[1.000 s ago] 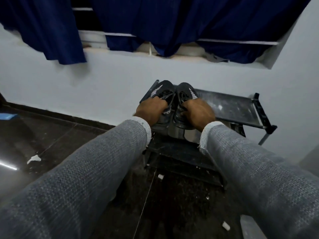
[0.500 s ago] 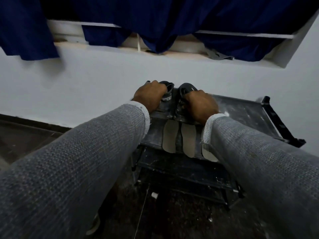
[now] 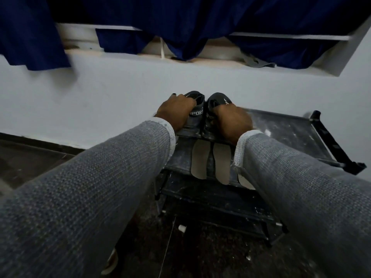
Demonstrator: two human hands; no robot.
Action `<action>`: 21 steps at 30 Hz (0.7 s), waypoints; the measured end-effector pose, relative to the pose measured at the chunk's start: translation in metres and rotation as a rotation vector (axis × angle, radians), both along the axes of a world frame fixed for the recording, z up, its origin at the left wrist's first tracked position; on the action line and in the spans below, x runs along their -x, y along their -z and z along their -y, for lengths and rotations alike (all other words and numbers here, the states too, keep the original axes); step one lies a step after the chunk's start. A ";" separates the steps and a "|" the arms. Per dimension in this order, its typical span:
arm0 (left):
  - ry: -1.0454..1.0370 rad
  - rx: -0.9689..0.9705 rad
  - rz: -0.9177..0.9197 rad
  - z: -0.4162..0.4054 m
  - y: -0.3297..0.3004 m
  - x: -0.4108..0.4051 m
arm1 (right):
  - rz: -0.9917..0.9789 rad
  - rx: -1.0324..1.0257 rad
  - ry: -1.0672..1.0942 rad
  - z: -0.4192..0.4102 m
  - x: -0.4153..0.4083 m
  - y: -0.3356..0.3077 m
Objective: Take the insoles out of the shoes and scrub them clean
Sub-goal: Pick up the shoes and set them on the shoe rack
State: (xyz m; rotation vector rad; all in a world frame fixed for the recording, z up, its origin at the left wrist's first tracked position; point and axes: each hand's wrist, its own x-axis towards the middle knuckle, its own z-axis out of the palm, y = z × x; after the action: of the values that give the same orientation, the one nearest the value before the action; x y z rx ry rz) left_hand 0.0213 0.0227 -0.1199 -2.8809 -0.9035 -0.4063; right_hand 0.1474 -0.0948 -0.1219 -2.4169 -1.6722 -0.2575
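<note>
Two black sports shoes stand side by side on the top shelf of a black shoe rack [image 3: 285, 135], toes toward the wall. My left hand [image 3: 176, 112] grips the left shoe [image 3: 195, 109] over its collar. My right hand [image 3: 230, 119] grips the right shoe [image 3: 217, 99] the same way. Two pale insoles lie flat on the shelf just in front of the shoes: the left insole [image 3: 198, 161] and the right insole [image 3: 221, 165]. A third pale piece [image 3: 244, 180] peeks out under my right sleeve.
The rack stands against a white wall, with lower shelves [image 3: 210, 199] beneath. Dark blue curtains [image 3: 180, 23] hang over a window ledge above. The dark floor [image 3: 50, 163] carries small white scraps [image 3: 182, 228]. A pale object [image 3: 111, 261] lies under my left arm.
I have moved closer to the rack and the view has tilted down. The shoes went further back on the top shelf, uncovering the insoles in front. Both hands keep their grip.
</note>
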 end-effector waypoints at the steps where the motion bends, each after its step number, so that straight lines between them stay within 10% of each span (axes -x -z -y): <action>1: -0.005 -0.009 -0.007 0.002 -0.001 0.001 | 0.011 0.010 0.002 0.001 0.001 -0.001; 21: -0.180 0.235 0.013 0.121 0.070 0.208 | 0.027 -0.016 -0.209 0.068 0.166 0.057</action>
State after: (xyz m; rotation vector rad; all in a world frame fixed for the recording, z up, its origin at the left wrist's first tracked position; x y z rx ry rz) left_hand -0.1868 -0.0988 -0.1898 -2.9684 -1.2802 -0.3226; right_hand -0.0189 -0.1624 -0.1788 -2.2138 -1.9083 -0.2712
